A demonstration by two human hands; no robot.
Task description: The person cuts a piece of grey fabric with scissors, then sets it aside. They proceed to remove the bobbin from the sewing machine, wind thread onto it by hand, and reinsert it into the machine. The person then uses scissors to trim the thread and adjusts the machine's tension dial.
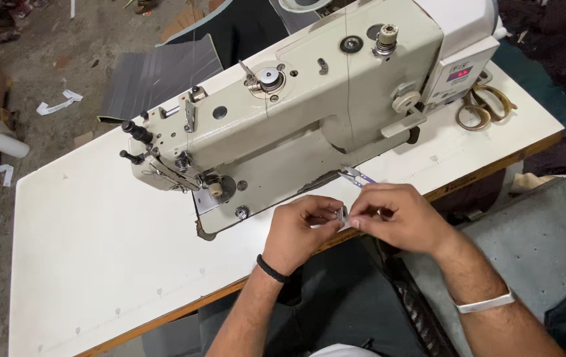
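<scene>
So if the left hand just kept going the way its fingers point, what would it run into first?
The left hand points right, its fingertips pinching a small metal piece. Straight on, it would meet the right hand, which grips the same piece from the other side. The hands look nearly touching already.

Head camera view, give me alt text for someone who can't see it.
Seen from above, a person's left hand and right hand pinch a small pale piece between the fingertips at the front edge of a white table. Behind them sits a cream industrial sewing machine, with scissors lying at its right end.
</scene>
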